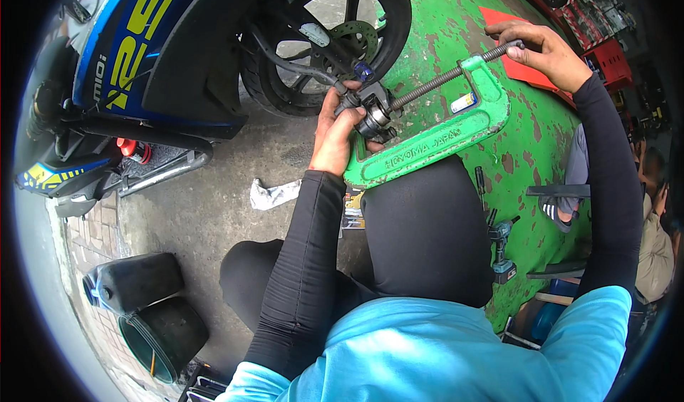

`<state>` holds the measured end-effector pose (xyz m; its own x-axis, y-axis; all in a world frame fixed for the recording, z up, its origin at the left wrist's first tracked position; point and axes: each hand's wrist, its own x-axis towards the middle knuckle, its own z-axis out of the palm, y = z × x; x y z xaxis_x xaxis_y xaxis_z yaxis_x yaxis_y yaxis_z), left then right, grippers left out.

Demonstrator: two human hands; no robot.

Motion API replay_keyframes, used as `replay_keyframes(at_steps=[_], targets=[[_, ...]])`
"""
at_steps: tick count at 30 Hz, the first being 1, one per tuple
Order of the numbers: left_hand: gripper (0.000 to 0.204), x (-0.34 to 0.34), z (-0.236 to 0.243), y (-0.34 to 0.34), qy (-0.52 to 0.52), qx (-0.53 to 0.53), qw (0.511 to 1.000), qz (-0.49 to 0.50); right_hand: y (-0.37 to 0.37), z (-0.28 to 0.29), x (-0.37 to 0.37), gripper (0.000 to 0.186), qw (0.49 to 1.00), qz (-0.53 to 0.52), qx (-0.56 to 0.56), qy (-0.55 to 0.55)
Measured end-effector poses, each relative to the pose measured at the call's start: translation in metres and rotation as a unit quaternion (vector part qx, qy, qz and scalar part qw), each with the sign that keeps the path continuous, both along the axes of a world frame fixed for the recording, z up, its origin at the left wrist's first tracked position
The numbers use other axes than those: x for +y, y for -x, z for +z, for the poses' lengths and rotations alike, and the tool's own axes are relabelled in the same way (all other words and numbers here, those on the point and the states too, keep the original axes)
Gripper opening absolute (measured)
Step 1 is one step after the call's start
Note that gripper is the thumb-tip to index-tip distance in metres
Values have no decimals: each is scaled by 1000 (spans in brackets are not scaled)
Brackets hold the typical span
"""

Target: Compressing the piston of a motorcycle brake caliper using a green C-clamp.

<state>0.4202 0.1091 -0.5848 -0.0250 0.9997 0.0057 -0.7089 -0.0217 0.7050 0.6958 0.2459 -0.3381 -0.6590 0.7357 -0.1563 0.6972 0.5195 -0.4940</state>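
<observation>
A large green C-clamp (434, 137) lies across my raised knee, its paint chipped along the frame. My left hand (332, 132) is closed around a brake caliper (373, 120), which sits inside the clamp's jaw; a black hose runs from it up toward the motorcycle. The clamp's long threaded screw (431, 88) reaches the caliper at its lower end. At the screw's upper end, my right hand (545, 54) pinches the short cross handle (514, 44) between thumb and fingers. The caliper's far side is partly hidden by my left fingers.
A blue and black motorcycle (171, 53) stands ahead on the left, with its wheel (395, 24) close to the caliper. A white rag (274, 194), a cordless drill (503, 249) and a screwdriver (480, 181) lie on the floor. A black bucket (174, 334) and jerrycan (146, 281) stand lower left.
</observation>
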Motion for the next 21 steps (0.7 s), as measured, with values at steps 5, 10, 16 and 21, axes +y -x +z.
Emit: replay_keyframes(at_steps=[5, 10, 16, 21], targets=[[46, -1, 2, 3, 5, 1, 1000, -5, 3, 0, -9, 35, 986, -131, 21, 104], [45, -2, 5, 5, 2, -4, 1000, -8, 5, -2, -8, 50, 987, -119, 31, 100], [55, -2, 6, 3, -3, 41, 999, 2, -6, -7, -7, 38, 983, -78, 130, 100], [67, 2, 4, 2, -7, 8, 1000, 4, -13, -34, -20, 16, 968, -26, 249, -8]])
